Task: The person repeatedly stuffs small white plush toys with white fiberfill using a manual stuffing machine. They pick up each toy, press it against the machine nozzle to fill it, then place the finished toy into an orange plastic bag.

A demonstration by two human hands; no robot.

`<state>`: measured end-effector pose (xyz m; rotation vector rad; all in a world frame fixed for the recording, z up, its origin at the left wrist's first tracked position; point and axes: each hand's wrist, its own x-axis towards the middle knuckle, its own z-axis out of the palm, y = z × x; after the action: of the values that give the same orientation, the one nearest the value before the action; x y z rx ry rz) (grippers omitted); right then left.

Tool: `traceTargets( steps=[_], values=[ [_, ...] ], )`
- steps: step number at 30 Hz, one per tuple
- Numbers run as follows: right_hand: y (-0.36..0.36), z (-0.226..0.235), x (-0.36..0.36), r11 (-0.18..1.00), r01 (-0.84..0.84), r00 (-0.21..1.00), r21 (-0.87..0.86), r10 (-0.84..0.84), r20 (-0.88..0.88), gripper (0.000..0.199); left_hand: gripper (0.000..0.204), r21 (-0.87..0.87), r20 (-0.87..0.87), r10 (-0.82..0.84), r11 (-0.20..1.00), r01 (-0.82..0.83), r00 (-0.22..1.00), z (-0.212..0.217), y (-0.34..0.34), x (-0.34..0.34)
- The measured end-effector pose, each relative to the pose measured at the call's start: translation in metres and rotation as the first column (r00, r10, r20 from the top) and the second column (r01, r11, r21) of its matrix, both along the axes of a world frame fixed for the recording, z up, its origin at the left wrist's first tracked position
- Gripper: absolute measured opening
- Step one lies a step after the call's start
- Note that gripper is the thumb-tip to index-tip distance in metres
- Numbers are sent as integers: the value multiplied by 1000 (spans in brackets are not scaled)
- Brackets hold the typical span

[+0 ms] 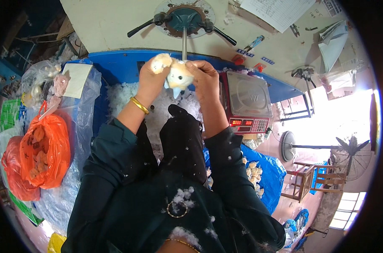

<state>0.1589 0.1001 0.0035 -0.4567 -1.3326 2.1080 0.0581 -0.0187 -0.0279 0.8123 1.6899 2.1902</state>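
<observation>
From up here I see both hands raised in front of the chest, closed on a small plush toy [177, 74], cream and pale orange with a bit of light blue. My left hand [151, 80] grips the side with the rounded cream part, gold bangle [139, 105] on that wrist; my right hand [205, 78] pinches the other side. The toy sits right at the lower end of the metal nozzle tube [184, 44] that comes down from the round fitting of the stuffing machine [184, 17], above the heap of white fibre fill [128, 95] in the blue bin. I judge this as the filling step, the toy held at the tube. The next move calls for a steady two-handed hold, keeping the opening lined up with the tube; I can't see the opening itself. A digital scale [247, 101] stands just beside my right wrist, an orange bag [48, 152] of toys well off to my left
</observation>
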Motion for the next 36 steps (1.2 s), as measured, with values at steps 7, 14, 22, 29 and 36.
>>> traceTargets(
  steps=[7,14,22,29,36],
  values=[
    [12,-10,4,998,62,998,18,-63,27,10,22,-79,79,-59,995,65,995,23,-12,18],
    [32,-6,-8,999,30,999,42,-29,-44,9,26,-21,50,-28,999,29,998,27,-6,41],
    [-1,-1,13,987,62,997,151,-54,-60,11,23,-149,-121,103,981,-121,987,17,-19,23],
    [50,4,134,416,-834,525,362,398,753,10,36,182,471,-421,906,382,775,24,-54,23],
    [19,7,140,630,-501,823,594,134,552,32,38,187,498,-541,830,526,677,5,-49,44]
  ],
)
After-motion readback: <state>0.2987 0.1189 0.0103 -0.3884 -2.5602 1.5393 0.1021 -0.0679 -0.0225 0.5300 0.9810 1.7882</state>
